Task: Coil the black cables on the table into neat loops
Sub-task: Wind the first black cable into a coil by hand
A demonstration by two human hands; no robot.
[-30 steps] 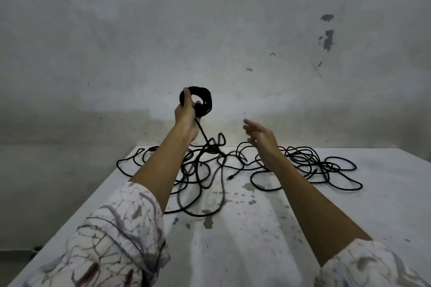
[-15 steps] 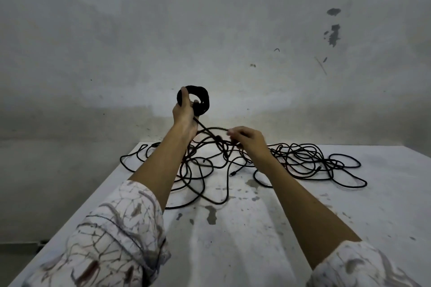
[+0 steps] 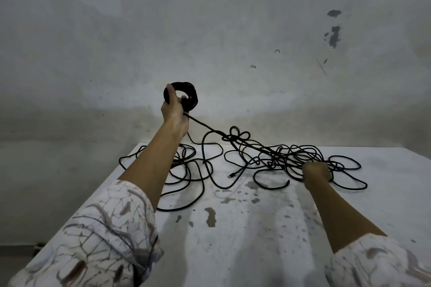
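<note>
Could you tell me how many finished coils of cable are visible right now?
1: the coil held up by the left hand. Others could be hidden in the loose tangle.

Left hand (image 3: 173, 109) raised, right hand (image 3: 316, 172) clenched low

Both forearms are bare from the wrist up to mid-arm. The left sleeve (image 3: 102, 242), at the lower left of the frame, is loose white fabric printed with thin dark crackle lines and brownish smudges, its cuff pushed back in folds. The right sleeve (image 3: 377, 263), lower right, carries the same marbled print.
</note>
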